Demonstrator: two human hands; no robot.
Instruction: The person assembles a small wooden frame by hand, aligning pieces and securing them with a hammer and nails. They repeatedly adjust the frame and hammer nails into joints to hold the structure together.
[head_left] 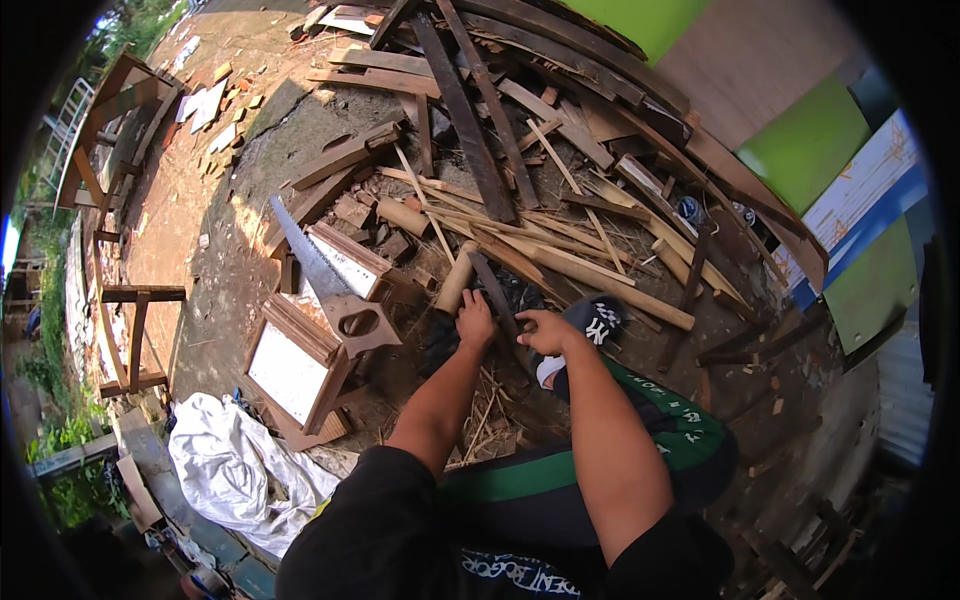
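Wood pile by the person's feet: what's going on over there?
Someone is working bare-handed among scrap timber. The left hand and right hand are both at a dark, narrow strip of wood; how firmly either grips it is hard to tell. Just beyond is a pile of loose wood. To the left, a handsaw lies unheld across brown wooden pieces with white panels, and a crumpled white cloth lies nearer the person.
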